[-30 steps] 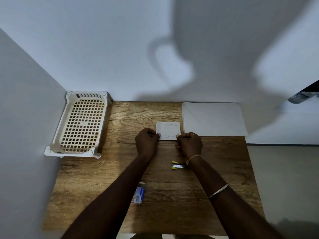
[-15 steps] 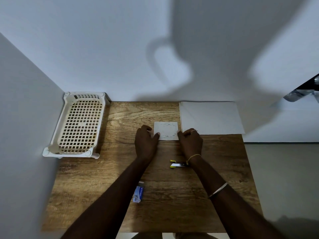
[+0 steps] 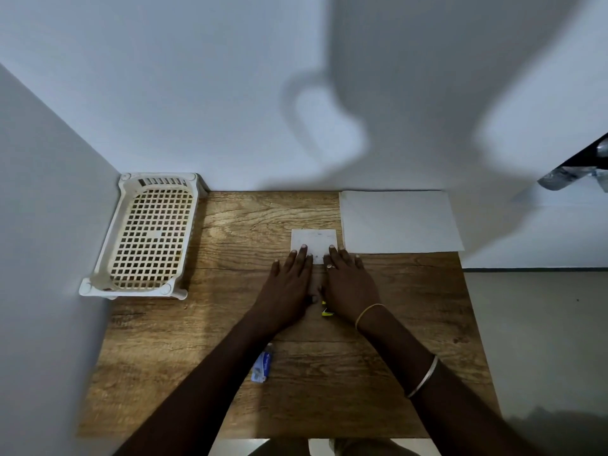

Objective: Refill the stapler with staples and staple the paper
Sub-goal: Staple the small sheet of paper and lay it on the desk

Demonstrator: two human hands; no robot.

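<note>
Left hand (image 3: 289,287) and right hand (image 3: 348,287) — both spread flat, gripping nothing — press the small paper (image 3: 314,241).

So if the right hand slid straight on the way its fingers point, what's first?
The right hand already rests on the small white folded paper; past its far edge, only bare wooden table until the wall, seemingly.

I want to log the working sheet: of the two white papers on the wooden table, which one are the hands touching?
The small square white paper at the table's centre: fingertips of both hands rest on its near edge. The large white sheet beside it lies untouched.
</note>
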